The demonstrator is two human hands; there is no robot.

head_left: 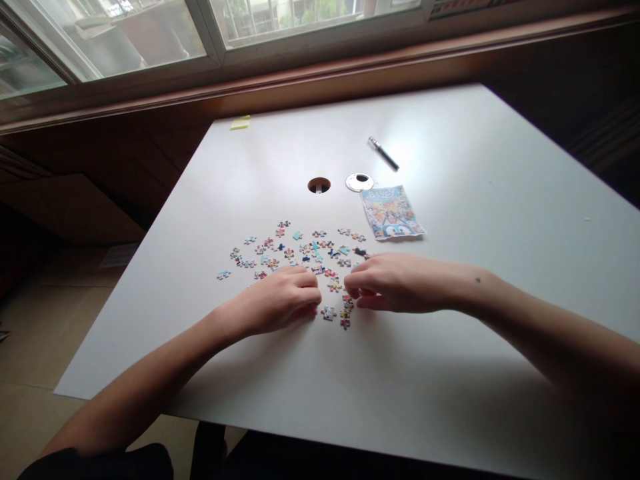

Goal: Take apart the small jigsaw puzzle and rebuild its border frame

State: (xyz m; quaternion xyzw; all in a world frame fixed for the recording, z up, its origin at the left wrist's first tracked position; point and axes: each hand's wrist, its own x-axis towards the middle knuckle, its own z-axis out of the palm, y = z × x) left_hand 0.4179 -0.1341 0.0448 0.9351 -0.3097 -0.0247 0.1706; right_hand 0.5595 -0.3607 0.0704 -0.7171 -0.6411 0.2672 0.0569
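The person sits at a white table (450,347) under a window (150,33), both bare forearms reaching in from the near edge.

Left hand (280,300): palm down on the table, fingers curled under, resting at the near edge of the pieces (300,250). Whether the fingertips pinch a piece cannot be told — the knuckles hide them.

Right hand (395,283): palm down, fingers pointing toward 9 o'clock, tips meeting the thumb in a narrow pinch just above a small cluster (345,313) of pieces. Whether a piece sits in the pinch cannot be told. The two hands lie near each other, apart, with a few loose pieces in the gap between them.

The pieces are small and many-coloured, scattered loosely over the table centre, spreading from the hands toward 12 o'clock and 10 o'clock. Most lie apart; none form a joined block that can be made out.

Other items, taken from the hands:
- Picture sheet (393,212), colourful cartoon print, flat at 1 o'clock, just beyond the pieces.
- Cable hole (319,185) at 12 o'clock, its round cap (359,181) lying just beside it.
- Pen (383,153), dark, farther out at 1 o'clock.
- Yellow notes (241,123) — at the far edge, 11 o'clock.
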